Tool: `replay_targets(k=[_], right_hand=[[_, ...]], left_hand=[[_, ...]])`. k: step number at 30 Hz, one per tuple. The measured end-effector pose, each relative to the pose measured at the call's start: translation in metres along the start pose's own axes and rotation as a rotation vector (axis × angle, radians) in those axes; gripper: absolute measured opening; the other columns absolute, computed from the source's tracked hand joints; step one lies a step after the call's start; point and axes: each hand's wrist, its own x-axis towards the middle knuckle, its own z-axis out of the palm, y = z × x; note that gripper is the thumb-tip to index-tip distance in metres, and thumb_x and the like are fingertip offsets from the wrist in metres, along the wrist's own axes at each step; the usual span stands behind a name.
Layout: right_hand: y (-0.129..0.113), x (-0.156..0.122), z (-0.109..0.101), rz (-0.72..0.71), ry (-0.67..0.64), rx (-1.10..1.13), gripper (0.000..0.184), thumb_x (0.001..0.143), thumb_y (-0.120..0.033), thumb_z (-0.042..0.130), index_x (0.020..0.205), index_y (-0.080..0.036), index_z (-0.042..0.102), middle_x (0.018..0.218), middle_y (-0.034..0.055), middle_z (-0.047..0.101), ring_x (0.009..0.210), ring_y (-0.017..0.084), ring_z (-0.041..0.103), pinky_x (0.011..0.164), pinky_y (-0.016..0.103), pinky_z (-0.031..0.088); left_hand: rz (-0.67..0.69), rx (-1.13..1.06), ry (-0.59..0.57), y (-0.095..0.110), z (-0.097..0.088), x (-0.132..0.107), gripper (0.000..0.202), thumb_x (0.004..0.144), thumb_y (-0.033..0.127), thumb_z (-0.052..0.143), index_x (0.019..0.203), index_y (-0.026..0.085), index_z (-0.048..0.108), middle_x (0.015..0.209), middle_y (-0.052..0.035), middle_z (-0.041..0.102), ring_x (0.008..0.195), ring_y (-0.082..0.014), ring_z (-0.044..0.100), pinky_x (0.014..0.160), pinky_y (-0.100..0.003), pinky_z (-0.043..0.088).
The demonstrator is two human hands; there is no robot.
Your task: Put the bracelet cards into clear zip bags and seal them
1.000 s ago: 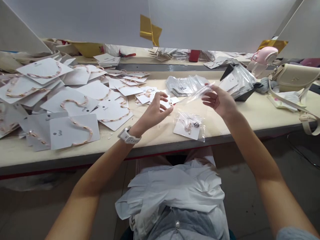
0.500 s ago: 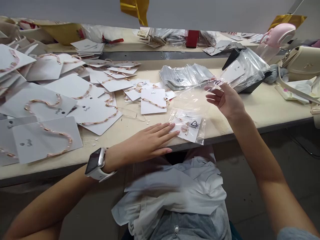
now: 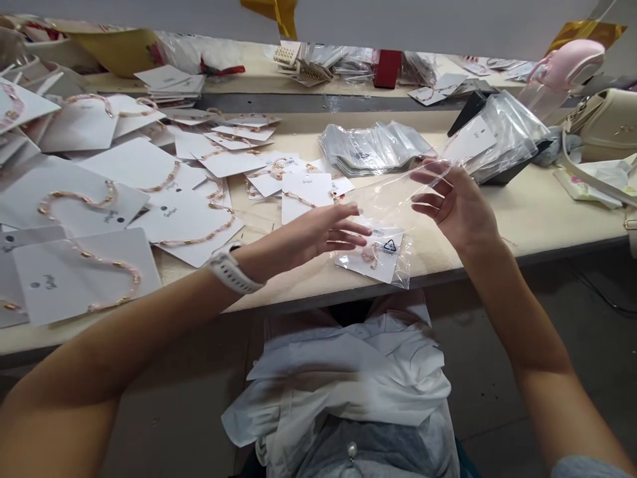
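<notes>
My right hand (image 3: 460,202) pinches the edge of a thin clear plastic bag (image 3: 393,189) between its fingers and lifts it above the table. My left hand (image 3: 318,236) is open, fingers spread and holding nothing, close to the upper left corner of a sealed bag (image 3: 378,262). Inside that bag lies a white card with rose-gold jewellery, and a recycling mark shows on the plastic. A white card with a beaded chain (image 3: 306,192) lies just beyond my left fingertips. A white watch (image 3: 231,271) sits on my left wrist.
Many white cards with beaded chains (image 3: 84,212) overlap across the left of the table (image 3: 542,212). A stack of clear bags (image 3: 373,149) lies ahead, with more bags on a black stand (image 3: 497,139). A cream handbag (image 3: 600,126) sits right. White cloth (image 3: 338,382) covers my lap.
My left hand has lifted from its flat place on the table beside the sealed bag and now hangs over the bag's corner. My right hand still holds the clear bag.
</notes>
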Motion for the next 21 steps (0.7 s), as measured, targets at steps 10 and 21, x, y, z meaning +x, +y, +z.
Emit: replay_targets(k=[10, 21], right_hand=[[-0.001, -0.034, -0.002, -0.09, 0.006, -0.034, 0.024, 0.082, -0.048, 0.067, 0.095, -0.029, 0.072, 0.107, 0.0003, 0.073, 0.074, 0.013, 0.072, 0.067, 0.025, 0.06], [0.009, -0.057, -0.014, 0.029, -0.014, 0.055, 0.024, 0.086, -0.041, 0.06, 0.092, -0.027, 0.078, 0.107, 0.0029, 0.074, 0.087, 0.018, 0.071, 0.086, 0.034, 0.059]], left_hand=[[-0.087, -0.285, 0.286, 0.001, -0.006, 0.021, 0.04, 0.086, 0.017, 0.064, 0.123, 0.011, 0.049, 0.092, -0.0097, 0.068, 0.09, -0.0193, 0.07, 0.092, -0.037, 0.058], [0.056, -0.257, 0.108, -0.009, -0.007, 0.009, 0.023, 0.081, 0.013, 0.065, 0.1, 0.02, 0.053, 0.074, 0.0035, 0.058, 0.07, -0.0092, 0.062, 0.072, -0.024, 0.055]])
